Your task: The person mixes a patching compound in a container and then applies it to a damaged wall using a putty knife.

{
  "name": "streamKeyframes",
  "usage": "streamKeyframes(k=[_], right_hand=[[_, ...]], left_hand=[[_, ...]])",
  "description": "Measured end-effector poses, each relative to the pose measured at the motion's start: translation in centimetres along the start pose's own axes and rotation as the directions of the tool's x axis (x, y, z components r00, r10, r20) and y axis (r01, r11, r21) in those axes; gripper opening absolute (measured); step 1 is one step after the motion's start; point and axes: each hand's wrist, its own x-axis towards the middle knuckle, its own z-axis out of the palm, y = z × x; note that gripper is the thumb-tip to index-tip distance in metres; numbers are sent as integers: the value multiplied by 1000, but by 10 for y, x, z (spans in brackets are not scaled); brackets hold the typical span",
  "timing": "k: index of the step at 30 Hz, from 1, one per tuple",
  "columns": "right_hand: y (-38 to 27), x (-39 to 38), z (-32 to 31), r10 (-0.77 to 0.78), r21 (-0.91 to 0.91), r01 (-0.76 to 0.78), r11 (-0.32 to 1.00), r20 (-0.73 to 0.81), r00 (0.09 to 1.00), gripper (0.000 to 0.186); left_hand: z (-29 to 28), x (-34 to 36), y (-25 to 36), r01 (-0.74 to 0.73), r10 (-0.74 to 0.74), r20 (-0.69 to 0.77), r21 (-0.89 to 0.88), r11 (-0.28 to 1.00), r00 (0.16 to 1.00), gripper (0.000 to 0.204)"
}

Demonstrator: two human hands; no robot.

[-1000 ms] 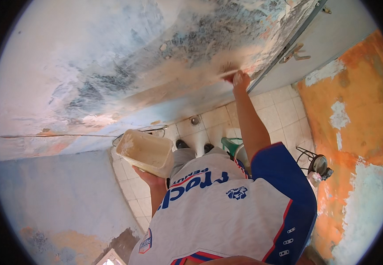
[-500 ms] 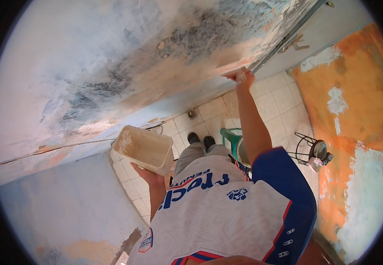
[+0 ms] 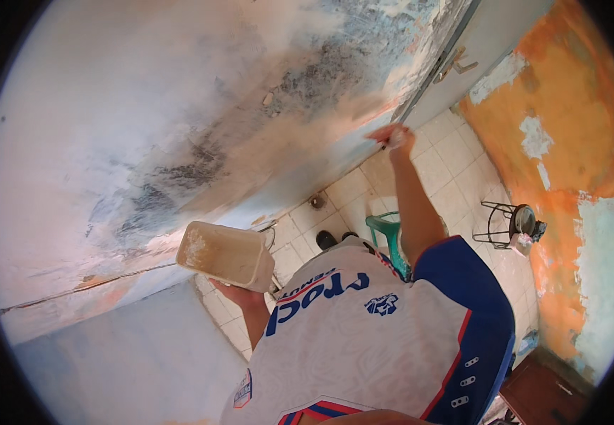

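My left hand (image 3: pixel 240 294) supports a cream-coloured rectangular plastic tub (image 3: pixel 225 255) from below, its fingers wrapped around the underside and partly hidden by it. The tub is tilted, and whitish residue coats its inner wall. Out ahead, my right arm reaches toward the wall (image 3: pixel 264 142), which is patched with pale plaster and dark, worn areas. My right hand (image 3: pixel 396 137) is closed beside the wall's lower part, close to the door frame (image 3: pixel 431 71). Whatever it grips is too small and blurred to name.
A grey door with a metal handle (image 3: pixel 456 65) stands at the upper right. On the tiled floor (image 3: pixel 456 159) are a green plastic chair (image 3: pixel 386 230) and a black metal-framed stool (image 3: pixel 498 221) with items on top. An orange patched wall (image 3: pixel 562 120) rises at right; brown furniture (image 3: pixel 544 389) sits lower right.
My right hand has come slightly down and back from the wall surface. The tub stays in my left hand, shifted a little lower, and the whole view has turned slightly.
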Motion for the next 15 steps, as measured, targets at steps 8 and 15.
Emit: streamKeyframes(k=[8, 15], right_hand=[[-154, 18, 113, -299, 99, 288, 952, 116, 947, 26], [-200, -56, 42, -334, 354, 235, 905, 249, 909, 28]], left_hand=[[-37, 11, 23, -62, 55, -247, -20, 998, 967, 67], [6, 16, 26, -8, 8, 11, -30, 1000, 1000, 64]])
